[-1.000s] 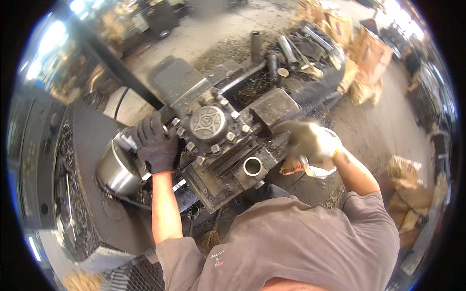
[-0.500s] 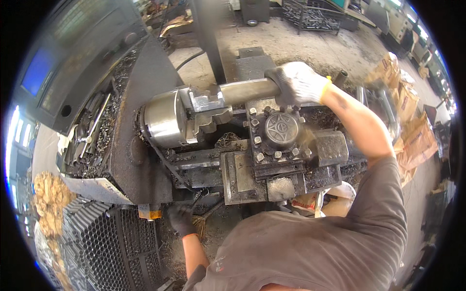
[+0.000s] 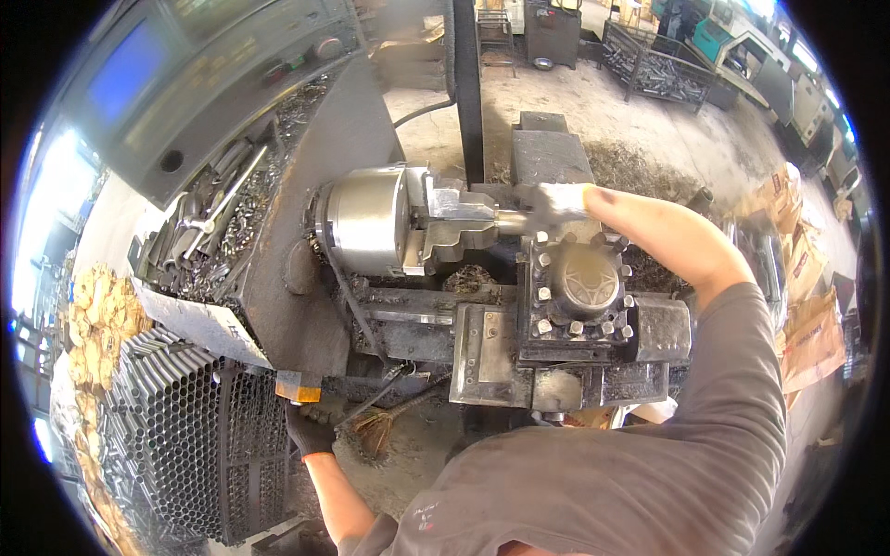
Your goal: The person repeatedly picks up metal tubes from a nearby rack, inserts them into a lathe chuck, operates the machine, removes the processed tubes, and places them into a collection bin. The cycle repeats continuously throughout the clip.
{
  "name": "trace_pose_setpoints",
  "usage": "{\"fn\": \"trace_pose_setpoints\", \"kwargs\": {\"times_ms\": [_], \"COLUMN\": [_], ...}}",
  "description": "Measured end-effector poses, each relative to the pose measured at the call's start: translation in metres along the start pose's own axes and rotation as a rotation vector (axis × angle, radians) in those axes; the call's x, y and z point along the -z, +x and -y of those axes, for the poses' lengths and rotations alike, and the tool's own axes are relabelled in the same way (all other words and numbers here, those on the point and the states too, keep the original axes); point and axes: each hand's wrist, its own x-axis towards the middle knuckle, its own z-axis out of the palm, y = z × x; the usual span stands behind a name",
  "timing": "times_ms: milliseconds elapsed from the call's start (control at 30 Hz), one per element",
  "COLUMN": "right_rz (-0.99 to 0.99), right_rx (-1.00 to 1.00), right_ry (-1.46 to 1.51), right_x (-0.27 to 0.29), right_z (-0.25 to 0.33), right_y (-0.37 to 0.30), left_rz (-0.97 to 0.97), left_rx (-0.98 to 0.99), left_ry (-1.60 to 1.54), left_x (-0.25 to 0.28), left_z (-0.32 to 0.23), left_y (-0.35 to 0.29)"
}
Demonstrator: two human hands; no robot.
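At the centre of a metal workshop, seen from above, a grey lathe (image 3: 389,306) fills most of the view, its bed strewn with dark swarf. On its left end sits a shiny round chuck (image 3: 366,222) with stepped steel jaws, and a short metal pipe piece (image 3: 512,221) pokes out of those jaws toward the right. Just below and right of it stands the square tool post (image 3: 582,289), ringed with bolt heads.

The person's right hand (image 3: 561,200), in a pale glove, reaches in from the right and closes its grip around the outer end of the pipe piece; the fingers are blurred, so how tightly they wrap cannot be told. The left hand (image 3: 308,431), in a dark glove, hangs low at the front of the machine beside a small orange block (image 3: 297,386), with a worn brush (image 3: 373,432) lying near; whether that grip is holding anything cannot be told. To the lower left, a wire crate of stacked steel tubes (image 3: 181,426) stands against the machine.

To do this step well, it seems wise to keep the pipe piece level and in line with the chuck's axis, with the sleeve and fingers well apart from the jaws and the tool post's edges.
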Motion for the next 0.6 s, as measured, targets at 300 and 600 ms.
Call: {"fn": "trace_pose_setpoints", "kwargs": {"times_ms": [300, 600], "right_rz": [-0.381, -1.104], "right_rx": [0.036, 0.277], "right_ry": [-0.291, 0.2], "right_x": [-0.019, -0.072], "right_z": [0.103, 0.071], "right_y": [-0.048, -0.225], "left_rz": [-0.203, -0.032], "left_rx": [-0.454, -1.82], "left_ry": [0.407, 1.009], "left_x": [0.015, -0.213], "left_z": [0.017, -0.067], "left_y": [0.005, -0.098]}}
